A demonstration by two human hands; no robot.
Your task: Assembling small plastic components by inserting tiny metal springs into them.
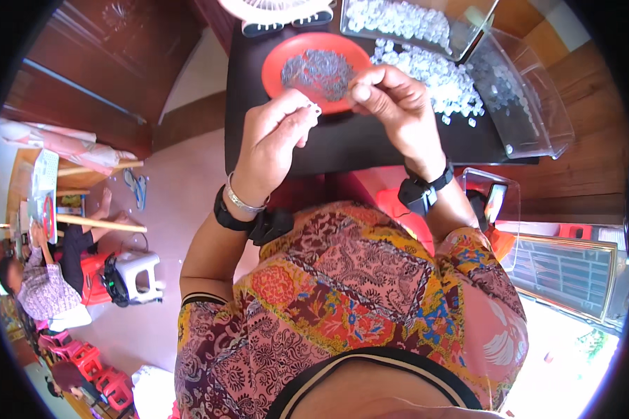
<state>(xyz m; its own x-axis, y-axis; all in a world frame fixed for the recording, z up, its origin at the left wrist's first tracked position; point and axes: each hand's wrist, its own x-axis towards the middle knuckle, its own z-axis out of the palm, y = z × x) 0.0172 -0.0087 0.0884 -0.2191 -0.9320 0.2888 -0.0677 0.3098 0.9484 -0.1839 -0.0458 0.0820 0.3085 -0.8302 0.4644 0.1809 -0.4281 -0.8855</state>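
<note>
Left hand [276,136] curled, fingertips pinched on a tiny dark metal piece [315,109]; right hand [391,105] likewise pinched shut close beside it (contents too small to tell). Just beyond, a round red plastic plate [276,59] of small grey metal parts [318,72] on a dark tabletop [356,143], beside heaped clear plastic beads [444,80] and a clear plastic box [531,105]. Pink floor [182,195] below, other people seated far left.

This looks like a home used for small piecework. A dark tabletop [370,143] carries a red plate [276,66] of tiny metal parts, a heap of clear plastic pieces [444,80] and clear plastic boxes [531,105]. Wooden panelling [98,63], a pink tiled floor [178,202], red plastic stools [101,380] and other seated people [38,283] surround it.
</note>
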